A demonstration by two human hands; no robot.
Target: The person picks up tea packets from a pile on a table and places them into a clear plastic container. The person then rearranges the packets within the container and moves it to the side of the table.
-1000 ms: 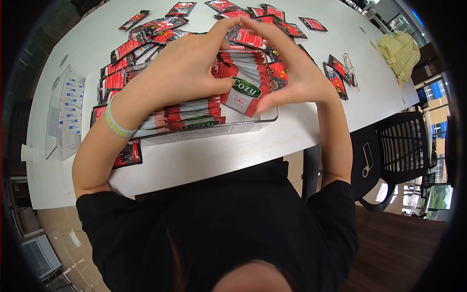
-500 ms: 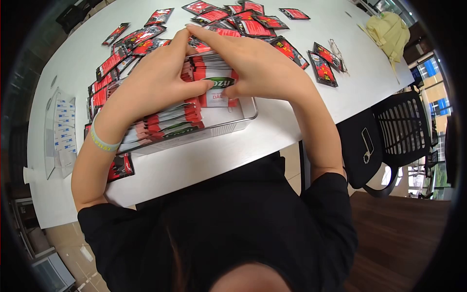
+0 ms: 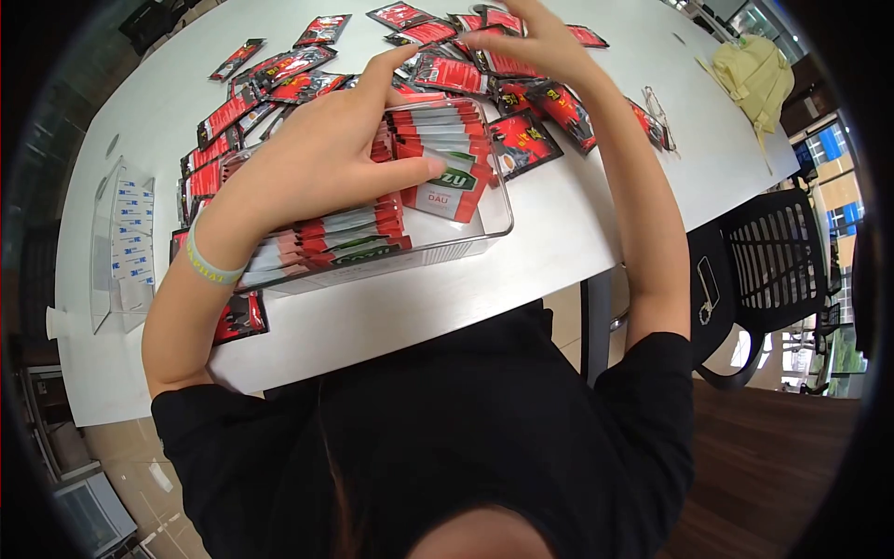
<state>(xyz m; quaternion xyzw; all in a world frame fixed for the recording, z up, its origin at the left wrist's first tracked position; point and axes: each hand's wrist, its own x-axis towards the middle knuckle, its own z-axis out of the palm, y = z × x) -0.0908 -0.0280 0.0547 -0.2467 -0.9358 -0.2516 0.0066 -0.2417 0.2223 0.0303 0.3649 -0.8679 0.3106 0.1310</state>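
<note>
A clear plastic box (image 3: 372,270) on the white table holds rows of red and white packets (image 3: 358,224). My left hand (image 3: 321,154) lies across the box, fingers spread, its thumb on a packet with a green label (image 3: 447,191) that leans at the right end. A wristband (image 3: 212,265) is on my left wrist. Beyond the box's far right corner, my right hand (image 3: 535,42) is over scattered red and black sachets (image 3: 452,74), with thumb and fingers apart and nothing visible between them.
More sachets (image 3: 223,116) lie along the box's far left side, and one (image 3: 244,317) by its near left corner. An empty clear holder (image 3: 107,252) stands at the left. Glasses (image 3: 659,116) and a yellow-green bag (image 3: 750,79) are at the right; a black chair (image 3: 773,247) stands beside the table.
My right hand has left the packets in the box and moved away, up and right, over the sachets. My left hand stays on the box. The green-labelled packet now tilts more.
</note>
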